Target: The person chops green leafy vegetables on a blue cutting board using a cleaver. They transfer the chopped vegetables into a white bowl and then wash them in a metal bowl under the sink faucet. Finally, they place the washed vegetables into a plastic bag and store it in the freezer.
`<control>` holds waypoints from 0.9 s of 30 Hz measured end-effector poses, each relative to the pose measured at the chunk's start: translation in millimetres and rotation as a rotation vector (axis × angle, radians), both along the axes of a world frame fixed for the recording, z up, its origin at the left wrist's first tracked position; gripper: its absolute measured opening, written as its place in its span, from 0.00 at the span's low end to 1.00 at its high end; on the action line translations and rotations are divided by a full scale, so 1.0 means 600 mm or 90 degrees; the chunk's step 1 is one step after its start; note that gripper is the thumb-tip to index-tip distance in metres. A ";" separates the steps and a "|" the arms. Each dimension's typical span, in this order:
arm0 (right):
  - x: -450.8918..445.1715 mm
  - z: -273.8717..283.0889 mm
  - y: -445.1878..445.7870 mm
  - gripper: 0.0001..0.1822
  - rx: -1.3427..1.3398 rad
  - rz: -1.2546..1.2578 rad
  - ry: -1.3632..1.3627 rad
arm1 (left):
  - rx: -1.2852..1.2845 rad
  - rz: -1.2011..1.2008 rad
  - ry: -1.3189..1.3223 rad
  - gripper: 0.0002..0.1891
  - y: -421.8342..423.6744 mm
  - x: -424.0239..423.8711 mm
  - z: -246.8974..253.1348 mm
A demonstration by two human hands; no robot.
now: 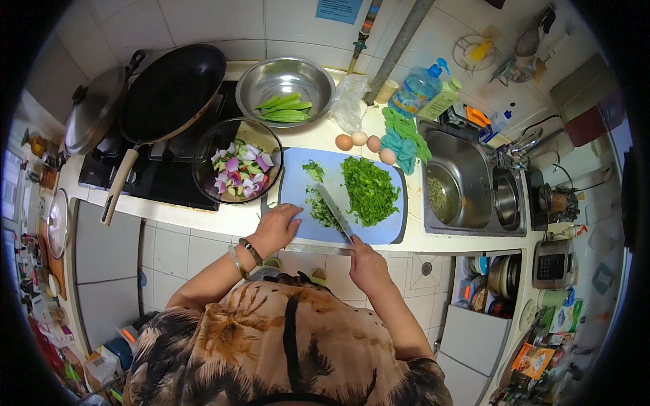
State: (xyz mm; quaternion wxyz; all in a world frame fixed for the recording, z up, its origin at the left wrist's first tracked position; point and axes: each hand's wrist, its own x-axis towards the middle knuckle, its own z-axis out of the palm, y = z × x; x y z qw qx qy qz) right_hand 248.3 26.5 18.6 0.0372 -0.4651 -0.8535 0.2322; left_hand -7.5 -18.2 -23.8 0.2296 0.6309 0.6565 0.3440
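My right hand grips the handle of a kitchen knife, its blade slanting up and left over the blue cutting board. Under and beside the blade lies a small heap of finely chopped greens. To its right spreads a larger pile of chopped leafy greens, and a few cut pieces lie near the board's far left. My left hand rests at the board's left front edge, holding nothing that I can see; its fingers are partly hidden.
Left of the board stands a glass bowl of cut onion and vegetables. Behind are a steel basin with okra, several eggs and cloths. A wok sits on the stove; a sink is at right.
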 end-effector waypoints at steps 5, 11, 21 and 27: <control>0.004 0.012 0.008 0.20 0.034 0.078 -0.005 | 0.003 0.004 -0.001 0.13 -0.012 -0.006 0.002; -0.005 -0.015 0.066 0.20 0.079 0.120 0.027 | 0.003 0.035 0.013 0.12 -0.029 0.004 0.015; 0.015 0.007 0.060 0.25 0.091 0.221 -0.081 | -0.028 0.127 -0.046 0.12 -0.062 0.008 0.018; 0.048 0.024 0.042 0.30 0.261 0.298 -0.121 | 0.066 0.016 0.098 0.20 -0.046 0.014 0.074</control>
